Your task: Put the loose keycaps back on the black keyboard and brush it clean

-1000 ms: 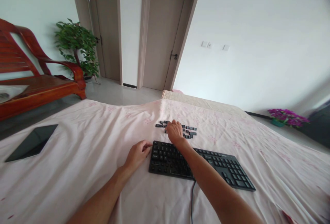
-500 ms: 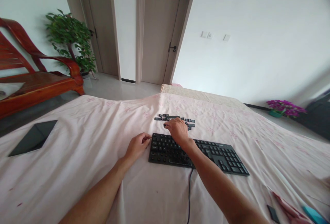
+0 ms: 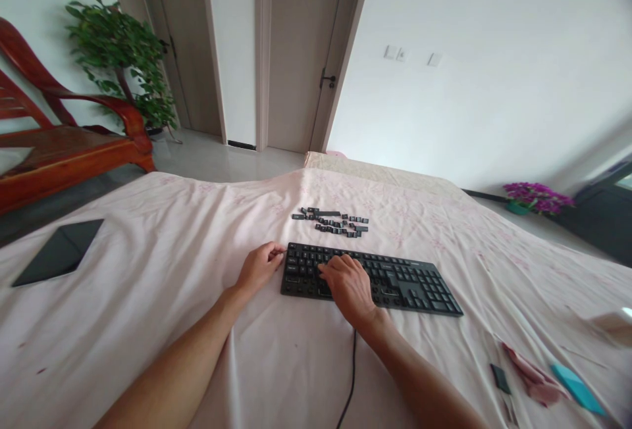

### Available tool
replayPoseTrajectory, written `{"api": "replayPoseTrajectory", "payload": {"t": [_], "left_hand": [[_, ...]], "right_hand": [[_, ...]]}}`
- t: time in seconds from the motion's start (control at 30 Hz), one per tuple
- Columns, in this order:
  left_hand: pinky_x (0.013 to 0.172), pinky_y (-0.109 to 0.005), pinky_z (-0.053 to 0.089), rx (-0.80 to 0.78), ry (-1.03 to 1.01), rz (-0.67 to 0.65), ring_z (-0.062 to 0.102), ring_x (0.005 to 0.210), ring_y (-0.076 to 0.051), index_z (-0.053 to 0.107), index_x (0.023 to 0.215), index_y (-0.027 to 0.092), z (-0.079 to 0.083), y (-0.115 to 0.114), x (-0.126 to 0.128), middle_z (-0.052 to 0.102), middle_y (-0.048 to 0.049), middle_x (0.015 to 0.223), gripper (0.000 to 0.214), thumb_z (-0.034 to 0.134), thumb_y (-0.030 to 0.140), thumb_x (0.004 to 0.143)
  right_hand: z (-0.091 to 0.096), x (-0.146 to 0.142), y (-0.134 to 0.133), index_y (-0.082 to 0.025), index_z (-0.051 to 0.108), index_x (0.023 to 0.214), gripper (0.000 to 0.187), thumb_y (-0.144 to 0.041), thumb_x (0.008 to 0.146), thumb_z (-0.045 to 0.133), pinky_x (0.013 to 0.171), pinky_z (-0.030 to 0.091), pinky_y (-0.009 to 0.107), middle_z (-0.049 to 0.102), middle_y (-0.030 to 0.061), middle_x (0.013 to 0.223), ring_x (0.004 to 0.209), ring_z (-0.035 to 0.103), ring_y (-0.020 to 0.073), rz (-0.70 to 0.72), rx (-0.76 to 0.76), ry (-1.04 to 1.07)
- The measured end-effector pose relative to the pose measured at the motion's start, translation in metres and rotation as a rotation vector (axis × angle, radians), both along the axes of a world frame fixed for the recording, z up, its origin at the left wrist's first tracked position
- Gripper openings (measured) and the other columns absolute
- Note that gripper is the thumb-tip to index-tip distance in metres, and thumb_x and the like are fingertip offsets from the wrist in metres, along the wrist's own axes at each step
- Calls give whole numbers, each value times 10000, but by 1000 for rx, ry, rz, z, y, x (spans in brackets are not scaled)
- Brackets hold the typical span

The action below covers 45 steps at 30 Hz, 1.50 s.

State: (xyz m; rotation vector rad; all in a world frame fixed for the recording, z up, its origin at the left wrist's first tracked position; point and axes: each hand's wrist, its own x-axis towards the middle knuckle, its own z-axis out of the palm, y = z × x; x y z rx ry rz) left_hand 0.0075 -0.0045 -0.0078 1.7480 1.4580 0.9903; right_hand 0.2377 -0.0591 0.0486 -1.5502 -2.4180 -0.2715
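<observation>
A black keyboard (image 3: pixel 419 294) lies on the pink cloth, with several keycaps off its lower left part. My left hand (image 3: pixel 259 264) grips its upper left corner between thumb and fingers. Over the left half of the keys, my right hand (image 3: pixel 348 284) is closed, its fingertips pinched down at the key rows. The small black keycap in that pinch is mostly hidden by the fingers. Beyond the keyboard, several loose black keycaps (image 3: pixel 328 222) lie in uneven rows, with a long bar-shaped key (image 3: pixel 327 213) among them.
The keyboard's cable (image 3: pixel 354 370) runs toward me. At left lies a dark tablet (image 3: pixel 59 251). A dark-handled tool (image 3: pixel 500 378), a pink cloth piece (image 3: pixel 533 376) and a blue object (image 3: pixel 577 388) lie at lower right. A wooden chair (image 3: pixel 113 152) stands beyond the left edge.
My right hand has come back from the loose keycaps to the keyboard's keys. My left hand stays at the keyboard's left corner. The view has shifted slightly.
</observation>
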Motion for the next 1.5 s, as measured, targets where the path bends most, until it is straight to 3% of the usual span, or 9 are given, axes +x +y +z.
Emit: {"api": "replayPoseTrajectory", "payload": {"t": [0.57, 0.8, 1.2, 1.37, 1.5], "left_hand": [[674, -228, 469, -16, 9, 7, 626, 711, -139, 651, 972, 197, 3, -2, -1, 700, -12, 849, 261, 486, 279, 787], [705, -227, 476, -6, 7, 15, 638, 764, -146, 659, 971, 195, 3, -2, 1, 710, -22, 901, 264, 488, 275, 786], [757, -238, 465, 28, 1, 0, 635, 802, -152, 658, 970, 203, 0, -1, -1, 704, -27, 932, 259, 484, 284, 795], [738, -232, 465, 2, -25, -13, 640, 811, -155, 657, 967, 207, 0, 0, 0, 707, -24, 929, 253, 497, 286, 788], [719, -228, 465, -9, -46, -10, 641, 790, -152, 661, 956, 200, 2, -1, 1, 710, -28, 916, 249, 497, 291, 791]], "right_hand": [[-8, -11, -2, -210, 616, 969, 144, -176, 905, 492, 683, 284, 344, 585, 45, 843, 808, 451, 197, 61, 20, -171], [-10, -15, -11, -139, 548, 1131, 275, -109, 861, 510, 694, 325, 357, 565, 67, 887, 832, 450, 215, 43, 50, -222], [-7, -19, -21, -155, 580, 1091, 354, -1, 794, 464, 763, 340, 348, 569, 82, 919, 871, 468, 216, 1, 25, -235], [8, -4, 9, -252, 676, 932, 251, -163, 896, 445, 723, 336, 282, 599, 36, 849, 833, 493, 174, 15, -90, -43], [15, 4, 60, -286, 687, 1026, 277, -252, 926, 432, 796, 334, 265, 628, 29, 933, 907, 497, 171, -140, -25, 124]]}}
